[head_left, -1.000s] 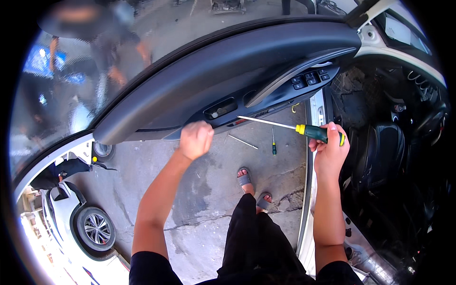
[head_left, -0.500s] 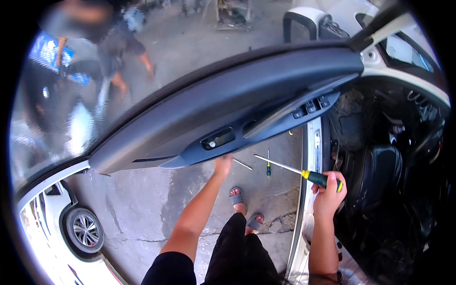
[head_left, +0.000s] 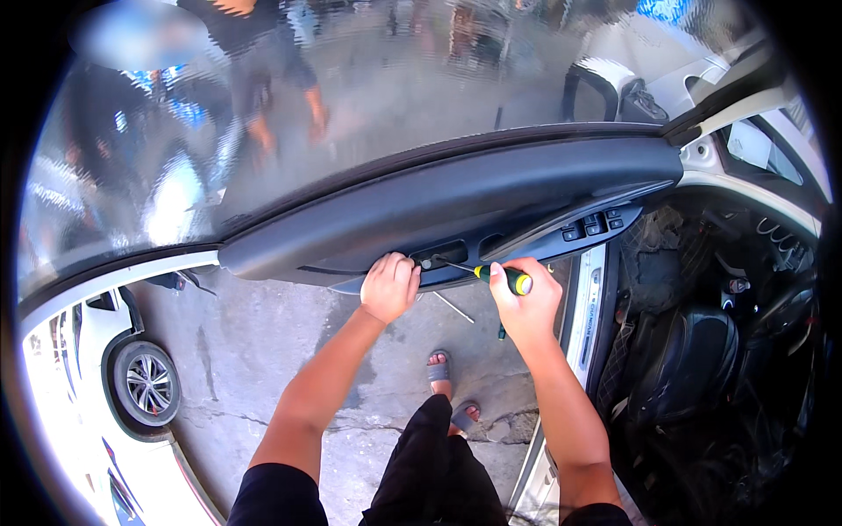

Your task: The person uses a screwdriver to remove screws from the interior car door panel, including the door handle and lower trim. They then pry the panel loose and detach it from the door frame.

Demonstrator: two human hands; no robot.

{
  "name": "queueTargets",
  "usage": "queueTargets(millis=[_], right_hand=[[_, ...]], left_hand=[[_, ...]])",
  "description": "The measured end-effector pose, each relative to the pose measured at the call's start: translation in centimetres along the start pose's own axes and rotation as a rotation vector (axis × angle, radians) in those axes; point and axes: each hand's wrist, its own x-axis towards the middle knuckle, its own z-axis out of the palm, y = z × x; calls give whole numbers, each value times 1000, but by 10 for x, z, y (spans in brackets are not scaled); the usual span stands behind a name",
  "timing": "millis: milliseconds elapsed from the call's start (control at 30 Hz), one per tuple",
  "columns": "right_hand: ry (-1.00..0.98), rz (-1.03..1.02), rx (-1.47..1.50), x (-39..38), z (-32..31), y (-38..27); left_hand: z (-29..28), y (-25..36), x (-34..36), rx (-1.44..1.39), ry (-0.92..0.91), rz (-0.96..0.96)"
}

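An open car door's dark grey inner panel [head_left: 456, 206] stretches across the middle of the head view, with a recessed pull handle [head_left: 441, 254] and a switch block [head_left: 592, 226]. My left hand [head_left: 390, 285] grips the lower edge of the panel just left of the recess. My right hand [head_left: 526, 302] holds a screwdriver with a green and yellow handle [head_left: 502, 277]. Its thin shaft points left, with the tip at the recess next to my left fingers.
The car's cabin with a black seat [head_left: 693, 368] and pedals lies at the right. A metal rod [head_left: 454, 307] and a small tool lie on the concrete floor below. A white car's wheel [head_left: 147, 384] is at the lower left. A person stands behind the door glass [head_left: 263, 96].
Both hands rose to the door panel. My left hand went from hanging under it to gripping its edge. The screwdriver swung in until its tip reached the handle recess.
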Motion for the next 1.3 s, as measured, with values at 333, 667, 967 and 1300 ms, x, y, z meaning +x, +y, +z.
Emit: queueTargets(millis=[333,667,967,1300], right_hand=[[21,124,58,-10,-4,5],[201,418,431,-36,-89,-18],[353,782,484,-75,-70,90],[522,951,408,-69,38,229]], left_hand=[[3,-10,3,44,0,-2],[7,-20,13,129,-54,-42],[8,-23,15,160,-97,-58],[9,-22,25,141,-87,-19]])
